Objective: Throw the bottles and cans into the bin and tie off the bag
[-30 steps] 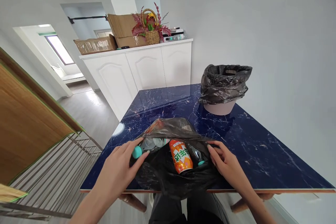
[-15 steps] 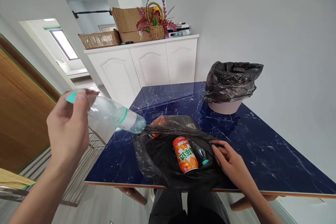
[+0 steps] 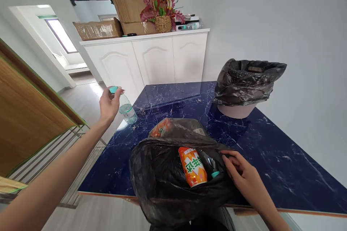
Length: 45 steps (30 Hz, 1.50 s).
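Observation:
At the table's left side, my left hand (image 3: 110,104) is closed on the turquoise cap of a clear water bottle (image 3: 128,112). The bottle leans slightly, with some water in it; its base is at the tabletop. A black plastic bag (image 3: 143,173) lies wide at the front of the table, its near side hanging over the edge. My right hand (image 3: 241,171) pinches the bag's right rim. Inside the bag lie an orange drink can (image 3: 192,166) and another bottle with a turquoise cap (image 3: 213,164). A further orange item (image 3: 162,128) shows through the thin plastic at the back.
A pale bin (image 3: 236,111) lined with a black bag (image 3: 248,83) stands at the table's back right. Behind the dark blue marbled table (image 3: 273,151) is a white cabinet (image 3: 154,59) with cardboard boxes and a flower basket (image 3: 163,23). A metal rack (image 3: 81,158) is at left.
My left hand has moved the bottle forward, from over the bag's left side to the table's left edge, and tipped it more upright. The bag's near side now sags lower over the edge.

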Tool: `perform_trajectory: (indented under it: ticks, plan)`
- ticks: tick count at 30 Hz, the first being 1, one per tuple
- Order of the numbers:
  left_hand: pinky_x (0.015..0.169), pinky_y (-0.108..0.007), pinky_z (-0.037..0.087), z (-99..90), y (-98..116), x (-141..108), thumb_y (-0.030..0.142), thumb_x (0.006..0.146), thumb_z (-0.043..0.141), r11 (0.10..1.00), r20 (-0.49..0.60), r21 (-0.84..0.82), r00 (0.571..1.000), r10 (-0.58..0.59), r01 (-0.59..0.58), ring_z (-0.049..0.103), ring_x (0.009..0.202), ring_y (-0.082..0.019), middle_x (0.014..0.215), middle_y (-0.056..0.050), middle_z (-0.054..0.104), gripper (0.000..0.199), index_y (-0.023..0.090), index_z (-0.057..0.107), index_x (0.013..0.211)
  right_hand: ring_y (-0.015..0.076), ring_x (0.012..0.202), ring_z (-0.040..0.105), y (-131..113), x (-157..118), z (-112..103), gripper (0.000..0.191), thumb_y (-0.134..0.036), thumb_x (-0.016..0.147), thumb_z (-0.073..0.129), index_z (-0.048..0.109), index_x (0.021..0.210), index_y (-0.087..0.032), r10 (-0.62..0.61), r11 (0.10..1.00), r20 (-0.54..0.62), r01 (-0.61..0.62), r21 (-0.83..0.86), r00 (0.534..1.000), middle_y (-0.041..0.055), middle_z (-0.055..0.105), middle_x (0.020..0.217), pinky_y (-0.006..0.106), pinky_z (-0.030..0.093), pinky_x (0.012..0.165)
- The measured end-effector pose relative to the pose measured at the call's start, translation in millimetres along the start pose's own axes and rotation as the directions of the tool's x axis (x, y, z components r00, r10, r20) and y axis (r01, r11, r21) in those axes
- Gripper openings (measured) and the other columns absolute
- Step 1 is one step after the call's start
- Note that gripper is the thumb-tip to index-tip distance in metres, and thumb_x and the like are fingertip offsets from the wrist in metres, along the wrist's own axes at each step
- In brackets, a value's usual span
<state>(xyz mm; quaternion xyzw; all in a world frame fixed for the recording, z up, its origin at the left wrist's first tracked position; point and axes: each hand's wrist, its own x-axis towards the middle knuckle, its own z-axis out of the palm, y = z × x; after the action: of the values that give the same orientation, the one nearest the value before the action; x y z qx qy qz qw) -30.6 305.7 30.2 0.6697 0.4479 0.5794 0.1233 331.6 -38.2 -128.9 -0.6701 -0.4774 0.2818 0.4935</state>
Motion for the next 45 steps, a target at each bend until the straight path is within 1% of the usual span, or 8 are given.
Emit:
perform_trajectory:
  ticks: [15, 20, 24, 26, 29, 32, 37, 45]
  plan:
    - [0.113, -0.055, 0.05, 1.0, -23.3, 2.1, 0.058, 0.086, 0.076, 0.982, 0.15, 0.114, 0.975, -0.164, 0.148, 0.065, 0.13, -0.034, 0.135, -0.018, 0.069, 0.06, 0.019, 0.057, 0.128, 0.0188, 0.074, 0.067, 4.1, 0.4, -0.6, 0.045, -0.06, 0.104, 0.054, 0.065, 0.123, -0.021, -0.015, 0.999, 0.0, 0.015, -0.04, 1.0, 0.0015, 0.071, 0.081, 0.025, 0.051, 0.066]
    - [0.127, -0.061, 0.033, -14.3, 28.6, -25.3, 0.043, 0.083, 0.08, 0.919, -0.019, 0.356, 0.982, 0.186, -0.168, 0.04, 0.15, -0.039, 0.152, -0.019, 0.049, 0.067, 0.02, 0.048, 0.138, 0.0178, 0.071, 0.064, 1.5, 0.3, -0.8, 0.044, -0.059, 0.103, 0.055, 0.066, 0.122, -0.02, -0.022, 0.999, -0.007, 0.022, -0.029, 1.0, -0.0006, 0.065, 0.075, 0.025, 0.049, 0.065]
    - [0.116, -0.055, 0.047, -19.4, 98.0, -74.6, 0.03, 0.098, 0.063, 0.777, 0.19, 0.272, 0.824, 0.534, -0.567, 0.057, 0.134, -0.03, 0.133, -0.012, 0.061, 0.038, 0.019, 0.054, 0.133, 0.0179, 0.069, 0.063, -1.4, 0.5, -0.8, 0.042, -0.058, 0.103, 0.056, 0.068, 0.117, -0.02, -0.039, 0.999, -0.014, 0.039, 0.001, 0.999, -0.0008, 0.062, 0.073, 0.025, 0.049, 0.067]
    - [0.108, -0.048, 0.053, -16.9, 129.0, -104.7, 0.021, 0.1, 0.059, 0.66, 0.479, 0.057, 0.6, 0.641, -0.749, 0.066, 0.12, -0.025, 0.12, -0.006, 0.07, 0.025, 0.024, 0.06, 0.125, 0.0182, 0.069, 0.062, -1.4, 0.6, -0.8, 0.042, -0.058, 0.102, 0.056, 0.069, 0.115, -0.021, -0.043, 0.999, -0.012, 0.044, 0.014, 0.999, -0.0009, 0.06, 0.072, 0.025, 0.049, 0.066]
    - [0.117, -0.045, 0.046, -7.3, 161.0, -147.0, 0.013, 0.099, 0.058, 0.459, 0.763, -0.225, 0.137, 0.632, -0.86, 0.06, 0.134, -0.025, 0.135, -0.006, 0.071, 0.035, 0.024, 0.062, 0.133, 0.0184, 0.067, 0.061, -0.9, 1.2, -0.7, 0.042, -0.059, 0.101, 0.056, 0.069, 0.115, -0.021, -0.044, 0.999, -0.01, 0.044, 0.027, 0.999, -0.0017, 0.057, 0.07, 0.026, 0.046, 0.063]
    - [0.125, -0.044, 0.038, 6.3, 173.6, -176.5, 0.015, 0.098, 0.062, 0.358, 0.825, -0.329, -0.081, 0.56, -0.874, 0.049, 0.148, -0.029, 0.153, -0.008, 0.062, 0.043, 0.021, 0.061, 0.14, 0.0178, 0.066, 0.058, -3.1, 2.0, 0.0, 0.043, -0.06, 0.101, 0.056, 0.068, 0.113, -0.021, -0.055, 0.998, -0.014, 0.056, 0.034, 0.998, -0.0026, 0.055, 0.069, 0.026, 0.045, 0.062]
    - [0.129, -0.044, 0.031, 26.2, 169.0, -192.4, 0.015, 0.099, 0.062, 0.305, 0.837, -0.374, -0.177, 0.518, -0.876, 0.045, 0.152, -0.029, 0.158, -0.007, 0.057, 0.049, 0.022, 0.056, 0.147, 0.0162, 0.064, 0.055, -12.3, -2.0, 0.9, 0.039, -0.057, 0.103, 0.056, 0.065, 0.116, -0.021, -0.1, 0.994, -0.027, 0.101, 0.041, 0.995, -0.0041, 0.053, 0.07, 0.027, 0.042, 0.062]
    - [0.127, -0.045, 0.036, 30.9, 175.8, -190.5, 0.013, 0.085, 0.066, 0.525, 0.865, -0.389, -0.104, 0.491, -0.757, 0.049, 0.145, -0.032, 0.144, -0.012, 0.066, 0.058, 0.015, 0.058, 0.142, 0.014, 0.058, 0.049, -15.9, -7.6, 1.5, 0.037, -0.051, 0.101, 0.065, 0.056, 0.122, -0.022, -0.143, 0.988, 0.015, 0.142, 0.056, 0.99, -0.0087, 0.048, 0.067, 0.027, 0.04, 0.06]
